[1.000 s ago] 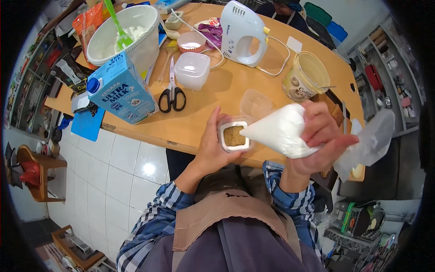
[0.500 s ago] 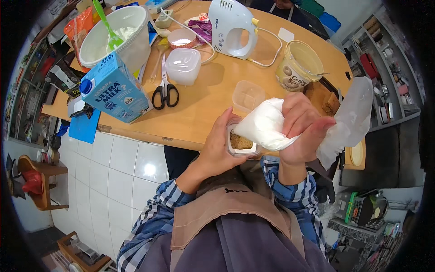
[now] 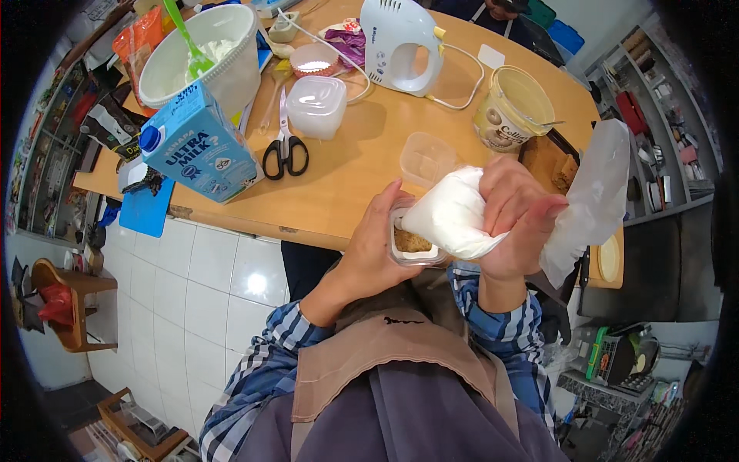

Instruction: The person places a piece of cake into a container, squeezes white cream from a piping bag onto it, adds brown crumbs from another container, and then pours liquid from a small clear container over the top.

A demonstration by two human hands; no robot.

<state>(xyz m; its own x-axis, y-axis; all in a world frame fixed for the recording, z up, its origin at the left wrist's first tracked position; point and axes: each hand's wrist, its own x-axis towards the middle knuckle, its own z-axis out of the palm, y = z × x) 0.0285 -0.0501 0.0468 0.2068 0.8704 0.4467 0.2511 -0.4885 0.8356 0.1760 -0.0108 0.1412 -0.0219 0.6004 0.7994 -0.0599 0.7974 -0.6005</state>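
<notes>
My left hand (image 3: 371, 248) is wrapped round a small clear plastic cup (image 3: 419, 256) at the table's front edge. Inside the cup lies a brown, crumbly cake layer (image 3: 411, 240) with white cream along its sides. My right hand (image 3: 517, 219) squeezes a piping bag (image 3: 453, 214) filled with white cream. The bag's tip points down into the cup's far left side; the very end is hard to make out. Its twisted, empty upper part sticks out beyond my right thumb. Just past the cup stands an empty clear container (image 3: 427, 159).
Left on the table are a blue milk carton (image 3: 202, 146), black-handled scissors (image 3: 285, 150), a lidded tub (image 3: 316, 106) and a white bowl (image 3: 245, 73) of cream with a green spatula (image 3: 190, 46). A hand mixer (image 3: 400, 50), cream-coloured bucket (image 3: 512, 108) and brown cake (image 3: 548, 165) lie farther right. Another person (image 3: 500, 19) is beyond the table.
The view has shifted slightly. Both hands keep their hold on the cup and the piping bag, with the tip still at the cup's far left side.
</notes>
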